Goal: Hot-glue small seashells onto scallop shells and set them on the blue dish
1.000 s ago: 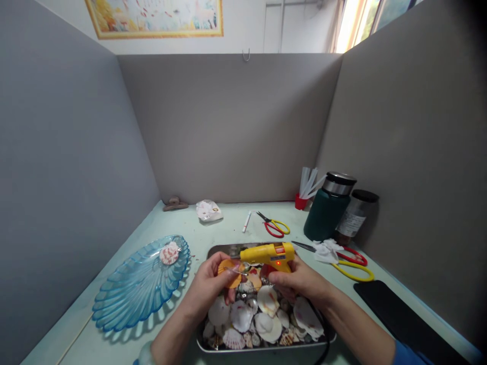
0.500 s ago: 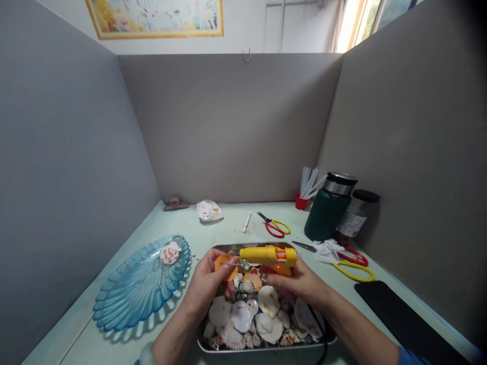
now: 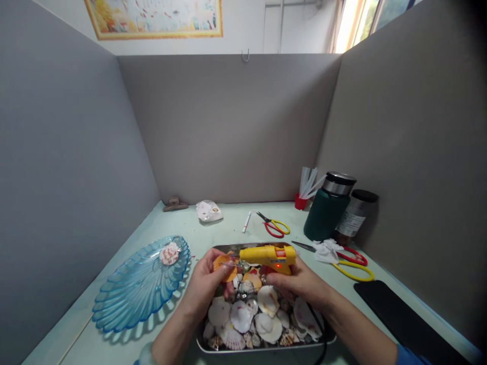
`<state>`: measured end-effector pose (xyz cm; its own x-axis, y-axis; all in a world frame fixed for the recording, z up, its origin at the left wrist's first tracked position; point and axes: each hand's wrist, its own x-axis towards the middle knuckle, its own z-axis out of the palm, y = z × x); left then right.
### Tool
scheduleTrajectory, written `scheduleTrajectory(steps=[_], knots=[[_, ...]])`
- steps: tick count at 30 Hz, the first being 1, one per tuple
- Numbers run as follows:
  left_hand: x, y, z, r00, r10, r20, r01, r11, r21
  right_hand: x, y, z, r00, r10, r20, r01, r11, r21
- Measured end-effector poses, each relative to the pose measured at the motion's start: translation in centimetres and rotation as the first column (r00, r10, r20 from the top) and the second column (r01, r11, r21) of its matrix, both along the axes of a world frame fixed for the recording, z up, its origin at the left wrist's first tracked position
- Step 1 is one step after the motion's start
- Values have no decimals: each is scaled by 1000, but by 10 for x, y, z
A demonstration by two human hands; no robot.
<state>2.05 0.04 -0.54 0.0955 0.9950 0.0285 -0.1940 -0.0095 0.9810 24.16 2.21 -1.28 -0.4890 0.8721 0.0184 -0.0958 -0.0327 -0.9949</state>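
Observation:
My left hand [image 3: 208, 276] is closed on an orange scallop shell [image 3: 225, 268], held over the left rear of a metal tray [image 3: 262, 351]. In my right hand [image 3: 302, 281] is a yellow hot glue gun [image 3: 266, 255], its handle gripped and a red light glowing on its side. The nozzle points left and lies at the orange shell; whether it touches cannot be made out. Below both hands the tray is heaped with white, striped and orange seashells [image 3: 241, 317]. A black cord [image 3: 319, 324] runs from under my right hand over the tray's front rim.
At left lies a blue shell-shaped glass dish [image 3: 139, 289] holding a pinkish shell [image 3: 169, 253]. Small scissors [image 3: 276, 228] and a white stick [image 3: 247, 222] lie behind the tray. To the right are larger scissors [image 3: 352, 271], a green flask [image 3: 327, 213], a jar [image 3: 353, 218] and a black slab [image 3: 399, 314].
Almost nothing differs. The whole view has shifted very slightly, while both hands keep the shell and glue gun in the same pose.

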Motion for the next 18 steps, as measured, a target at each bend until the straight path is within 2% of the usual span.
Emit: scheduleTrajectory(steps=[5, 12, 18], knots=[[1, 0, 0, 998, -57, -12, 57, 998, 6, 0, -1, 0, 1000, -11, -6, 11, 1000, -5], [3, -3, 2, 998, -68, -5, 68, 997, -21, 0, 0, 0, 1000, 3, -28, -3, 1000, -10], [0, -1, 1, 998, -61, 1, 61, 998, 16, 2, 2, -1, 999, 31, -16, -31, 999, -6]])
